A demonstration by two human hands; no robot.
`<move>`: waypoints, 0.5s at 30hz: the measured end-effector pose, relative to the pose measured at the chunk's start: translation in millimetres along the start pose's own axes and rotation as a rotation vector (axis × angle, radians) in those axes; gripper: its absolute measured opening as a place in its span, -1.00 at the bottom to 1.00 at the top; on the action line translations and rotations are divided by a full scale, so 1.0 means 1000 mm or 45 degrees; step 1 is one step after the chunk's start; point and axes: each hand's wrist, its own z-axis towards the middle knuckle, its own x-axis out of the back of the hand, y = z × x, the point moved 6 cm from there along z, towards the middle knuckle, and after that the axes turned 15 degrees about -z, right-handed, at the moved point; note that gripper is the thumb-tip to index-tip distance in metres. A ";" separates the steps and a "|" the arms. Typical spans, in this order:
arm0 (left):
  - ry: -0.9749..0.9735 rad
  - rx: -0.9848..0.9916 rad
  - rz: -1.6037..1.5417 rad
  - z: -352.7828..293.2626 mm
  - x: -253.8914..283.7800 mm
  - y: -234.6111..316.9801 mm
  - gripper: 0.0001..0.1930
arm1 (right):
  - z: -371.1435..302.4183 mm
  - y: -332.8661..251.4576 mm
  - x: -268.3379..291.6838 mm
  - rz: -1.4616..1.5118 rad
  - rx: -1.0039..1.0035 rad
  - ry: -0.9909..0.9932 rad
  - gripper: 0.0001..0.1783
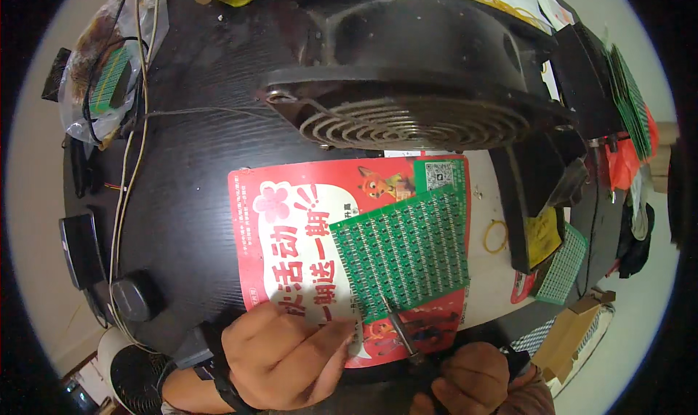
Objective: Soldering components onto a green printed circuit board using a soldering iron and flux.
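left of the circuit board (403,251), a clear bag (75,117) holds green boards (111,79)

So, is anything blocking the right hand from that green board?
Nothing visible does: just the slim tool held by the right hand spans the gap, its tip over the green board. The big fan stands beyond the board, and the left hand is to one side.

Large red Chinese characters (284,247) and a QR code (439,175) on a red-and-white sheet (329,187)

The circuit board (407,251) lies on the leaflet (251,259), before the fan (418,117) and left of another board (564,266).
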 end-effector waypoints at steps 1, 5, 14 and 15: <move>-0.001 -0.002 -0.006 0.001 0.000 0.000 -0.75 | 0.000 0.000 0.001 -0.006 0.010 0.001 -0.77; -0.011 -0.008 -0.005 0.000 -0.001 0.000 -0.73 | -0.002 0.000 0.001 0.000 0.025 0.013 -0.77; -0.011 -0.054 0.024 0.000 -0.005 -0.001 -0.70 | -0.004 0.001 0.002 0.012 0.040 0.027 -0.76; -0.024 -0.045 0.015 -0.001 -0.005 -0.001 -0.69 | -0.004 0.001 0.003 0.015 0.042 0.032 -0.76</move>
